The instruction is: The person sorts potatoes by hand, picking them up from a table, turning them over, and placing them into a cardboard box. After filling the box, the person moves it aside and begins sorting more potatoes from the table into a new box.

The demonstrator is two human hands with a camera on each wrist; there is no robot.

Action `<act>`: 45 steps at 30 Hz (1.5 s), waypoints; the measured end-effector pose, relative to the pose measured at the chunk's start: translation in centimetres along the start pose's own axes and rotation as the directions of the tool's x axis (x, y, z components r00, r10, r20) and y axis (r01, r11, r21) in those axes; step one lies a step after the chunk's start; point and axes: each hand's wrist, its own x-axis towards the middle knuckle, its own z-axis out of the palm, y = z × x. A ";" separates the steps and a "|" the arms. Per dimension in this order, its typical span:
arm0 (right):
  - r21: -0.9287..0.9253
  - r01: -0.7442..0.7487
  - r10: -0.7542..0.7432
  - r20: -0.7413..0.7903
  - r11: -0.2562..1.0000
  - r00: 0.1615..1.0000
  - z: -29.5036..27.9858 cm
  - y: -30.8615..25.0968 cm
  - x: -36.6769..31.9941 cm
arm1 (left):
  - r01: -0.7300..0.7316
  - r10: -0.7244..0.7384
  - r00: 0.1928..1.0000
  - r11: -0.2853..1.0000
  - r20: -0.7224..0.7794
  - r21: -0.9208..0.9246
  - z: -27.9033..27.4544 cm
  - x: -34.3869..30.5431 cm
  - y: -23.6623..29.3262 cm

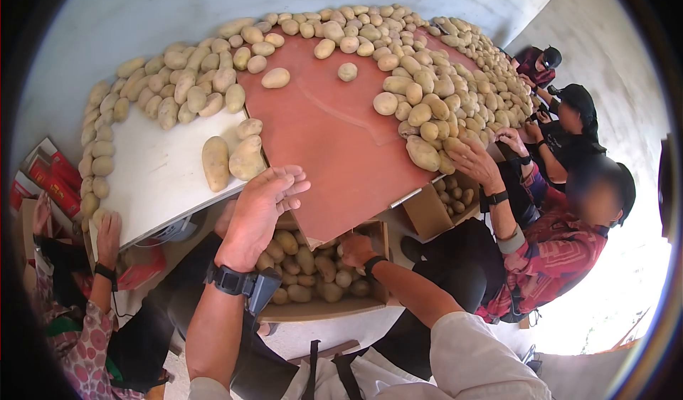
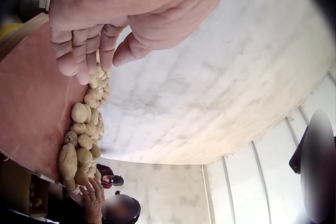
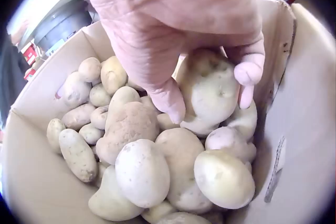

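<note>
A pale potato sat in the right hand, thumb and fingers curled around it. It was held just above the boxed potatoes inside a cardboard box below the table's edge. The left hand hovered over the rim of the reddish tabletop, fingers relaxed and holding nothing. A heap of potatoes ringed the table, and a seated neighbour touched the heap with one hand.
</note>
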 end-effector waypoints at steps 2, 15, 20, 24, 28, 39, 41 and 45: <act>0.021 0.015 -0.015 -0.026 1.000 1.000 -0.1 -0.2 -0.2 | -0.008 0.008 1.000 1.000 0.009 0.002 -0.2 -0.1 0.0; 0.155 0.282 -0.295 0.069 0.947 0.953 -6.0 -6.9 -7.2 | -0.045 0.045 0.999 0.999 0.001 -0.031 -1.1 0.1 0.1; 0.259 0.380 -0.418 0.108 0.888 0.902 -12.9 -10.9 -11.0 | -0.059 0.060 0.998 0.998 -0.029 0.007 -1.0 -0.6 1.0; 0.321 0.416 -0.475 0.132 0.851 0.870 -18.9 -10.7 -11.7 | -0.051 0.051 0.998 0.999 -0.040 0.013 -1.1 -0.4 1.0; 0.644 0.280 -0.436 0.094 0.712 0.895 -24.4 -6.9 -10.6 | -0.043 0.044 0.997 0.999 -0.056 0.025 -0.8 -0.5 0.9; 0.362 -0.032 0.274 -0.641 0.931 0.717 -24.6 2.7 -5.6 | -0.036 0.040 0.997 0.998 -0.065 0.055 -0.5 -0.4 0.9; 0.298 -0.072 0.260 -0.658 0.952 0.707 -23.6 3.1 -5.9 | -0.045 0.049 0.996 0.997 -0.069 0.056 -0.6 -0.5 0.9; 0.318 -0.045 0.247 -0.633 0.947 0.733 -22.8 3.7 -5.7 | -0.021 0.026 0.997 0.997 -0.073 0.072 -0.5 -0.4 0.8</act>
